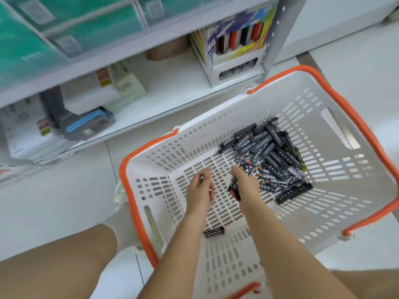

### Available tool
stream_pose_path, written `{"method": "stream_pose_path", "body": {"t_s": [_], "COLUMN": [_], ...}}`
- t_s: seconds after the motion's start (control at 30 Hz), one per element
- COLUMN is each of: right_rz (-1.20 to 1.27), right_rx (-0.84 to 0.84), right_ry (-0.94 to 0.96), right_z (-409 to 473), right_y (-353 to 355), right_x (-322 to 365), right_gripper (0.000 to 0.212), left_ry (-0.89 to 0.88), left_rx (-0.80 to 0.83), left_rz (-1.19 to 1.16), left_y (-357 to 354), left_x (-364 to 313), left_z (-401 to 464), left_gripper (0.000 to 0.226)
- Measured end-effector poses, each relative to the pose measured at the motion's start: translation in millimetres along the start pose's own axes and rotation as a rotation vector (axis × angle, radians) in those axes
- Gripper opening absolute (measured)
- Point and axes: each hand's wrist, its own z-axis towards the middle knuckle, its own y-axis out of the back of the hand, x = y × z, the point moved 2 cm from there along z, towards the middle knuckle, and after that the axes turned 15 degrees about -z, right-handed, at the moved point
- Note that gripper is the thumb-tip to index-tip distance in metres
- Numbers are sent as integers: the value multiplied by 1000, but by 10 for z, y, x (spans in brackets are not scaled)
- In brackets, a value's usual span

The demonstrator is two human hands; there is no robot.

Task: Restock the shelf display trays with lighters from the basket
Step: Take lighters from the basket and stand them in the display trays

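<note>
A white basket (323, 212) with orange handles stands on the floor below me. A pile of black patterned lighters (272, 156) lies in its far corner. Both my hands reach into the basket. My left hand (200, 195) pinches one lighter (201, 179) between its fingertips. My right hand (246, 186) grips a few black lighters (234, 188), just beside the pile. One stray lighter (214, 232) lies alone on the basket floor, between my forearms. A display tray (235, 42) with upright red and black lighters stands on the lower shelf at the upper right.
The white shelf (172, 100) holds a blue and grey box (86, 124) at left and pale cartons behind it. Green packs fill the clear bins above. My bare knees frame the basket's near end, and the tiled floor lies around it.
</note>
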Motion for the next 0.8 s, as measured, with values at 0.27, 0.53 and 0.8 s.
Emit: {"method": "stream_pose_path", "body": {"t_s": [0.27,0.53,0.8], "right_rz": [-140,-145,-66], "right_rx": [288,420,291], "right_ry": [564,840,988], "right_z": [-1236,-2145,-2731], "right_y": [77,292,459], "right_x": [687,841,1064], "right_gripper": [29,13,17], "left_ry": [73,-54,-405], "left_rx": [356,482,613], "left_rz": [-452,-231,-275], "left_y": [-35,56,308], "left_x": [-936,-1326,-1784], "left_z": [-885,-1714,-2385], "left_gripper": [27,22,33]}}
